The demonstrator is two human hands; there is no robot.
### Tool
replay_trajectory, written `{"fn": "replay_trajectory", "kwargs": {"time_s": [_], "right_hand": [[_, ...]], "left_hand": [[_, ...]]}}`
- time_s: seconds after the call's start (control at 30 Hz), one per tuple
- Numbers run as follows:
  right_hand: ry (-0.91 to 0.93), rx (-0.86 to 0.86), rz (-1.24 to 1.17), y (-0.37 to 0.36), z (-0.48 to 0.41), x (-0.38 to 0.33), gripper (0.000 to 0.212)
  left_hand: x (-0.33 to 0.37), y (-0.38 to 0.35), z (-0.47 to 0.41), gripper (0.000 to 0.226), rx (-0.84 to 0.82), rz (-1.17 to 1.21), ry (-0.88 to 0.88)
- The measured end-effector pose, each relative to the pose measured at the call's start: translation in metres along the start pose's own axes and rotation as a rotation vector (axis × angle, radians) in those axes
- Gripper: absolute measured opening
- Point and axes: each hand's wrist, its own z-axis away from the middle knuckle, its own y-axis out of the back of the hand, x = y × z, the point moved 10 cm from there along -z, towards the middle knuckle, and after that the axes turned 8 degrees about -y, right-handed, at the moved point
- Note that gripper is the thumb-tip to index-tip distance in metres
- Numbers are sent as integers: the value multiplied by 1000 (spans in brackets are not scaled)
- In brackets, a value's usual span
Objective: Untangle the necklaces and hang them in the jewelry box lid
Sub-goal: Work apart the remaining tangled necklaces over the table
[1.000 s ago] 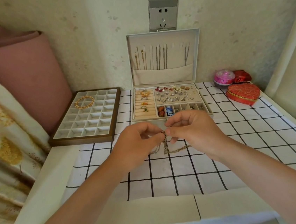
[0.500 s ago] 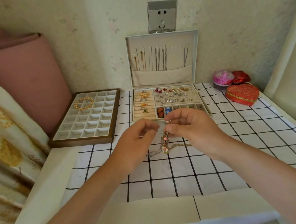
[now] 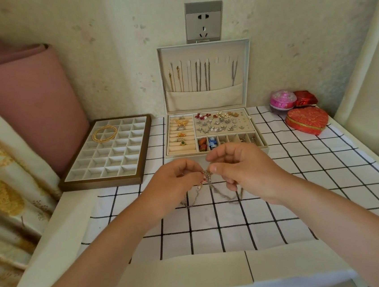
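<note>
Together, left hand (image 3: 174,183) and right hand (image 3: 245,170) seemingly pinch tangled necklaces (image 3: 223,194).

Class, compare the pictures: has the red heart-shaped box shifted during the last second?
No. The heart-shaped box sits in the same spot as before, at the checked cloth's far right corner, just in front of the pink round tub.

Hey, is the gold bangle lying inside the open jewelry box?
No, the gold bangle lies in the separate brown-framed compartment tray, left of the jewelry box.
</note>
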Motion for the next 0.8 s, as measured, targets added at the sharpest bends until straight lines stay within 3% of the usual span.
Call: {"fn": "replay_trajectory", "kwargs": {"time_s": [0.27, 0.5, 0.67, 0.8], "right_hand": [[-130, -141, 94, -14, 1, 15, 14], [-115, -96, 192, -8, -2, 15, 7], [-87, -131, 120, -7, -1, 5, 9], [-140, -206, 57, -16, 8, 3, 12]], "left_hand": [[-1, 0, -1, 12, 0, 117, 5], [0, 7, -4, 15, 43, 176, 17], [-4, 19, -4, 22, 88, 28, 18], [9, 16, -1, 29, 22, -141, -95]]}}
